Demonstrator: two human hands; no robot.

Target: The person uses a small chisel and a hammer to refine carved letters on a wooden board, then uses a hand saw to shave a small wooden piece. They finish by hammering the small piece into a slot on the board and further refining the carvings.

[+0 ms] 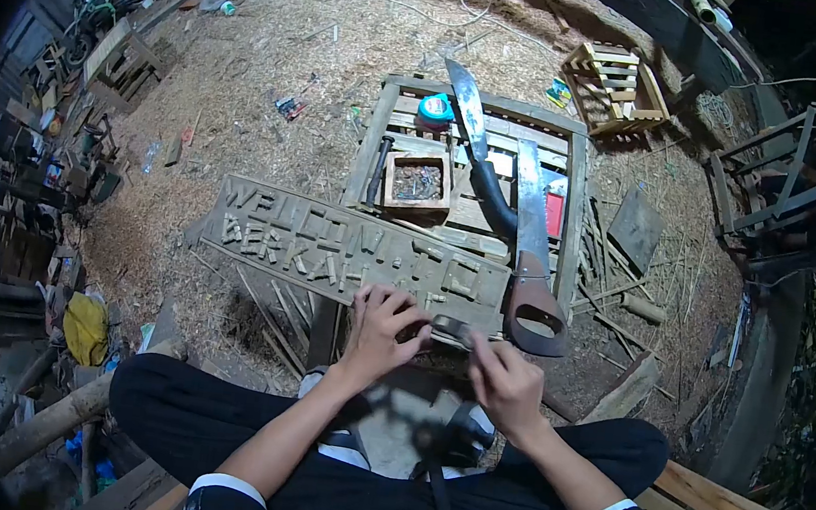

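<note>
A wooden sign board (pixel 308 205) with raised letters made of small wood strips lies across the near side of a slatted wooden stand (pixel 575 173). At the board's lower edge, my left hand (pixel 381 331) has its fingers curled together; what they pinch, if anything, is too small to make out. My right hand (pixel 511 383) is closed on a hammer (pixel 450 328), whose dark, blurred head is close to my left fingertips. Just right of the board lies a handsaw (pixel 535 229) with a brown handle. A machete (pixel 470 111) with a black grip lies beyond it.
On the stand are a wooden box (pixel 418 184) of nails, a turquoise tape measure (pixel 435 109) and a dark rod-like tool (pixel 378 171). A slatted wooden crate (pixel 616 89) sits at the back right. Wood shavings (pixel 247 76) cover the ground, with loose sticks beside the stand.
</note>
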